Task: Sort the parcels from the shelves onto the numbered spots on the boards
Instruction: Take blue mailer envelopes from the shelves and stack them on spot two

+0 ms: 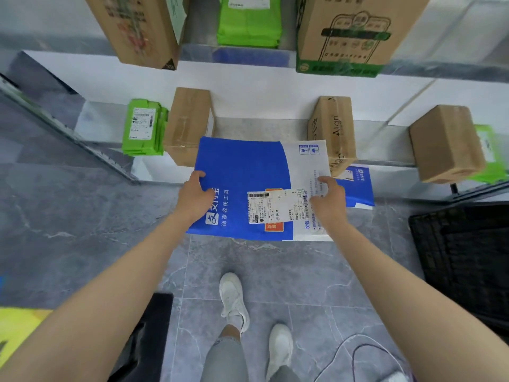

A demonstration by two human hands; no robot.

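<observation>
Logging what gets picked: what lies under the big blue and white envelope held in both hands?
A second blue envelope pokes out past the right edge of the held envelope, behind the right hand. Grey floor tiles show below. How much of it lies underneath is hidden.

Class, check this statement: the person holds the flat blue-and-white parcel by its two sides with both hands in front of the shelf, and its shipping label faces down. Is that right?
No. The shipping label faces up, as the head view shows. The rest holds: the left hand and right hand hold the flat blue-and-white parcel by its two sides in front of the shelf.
</observation>
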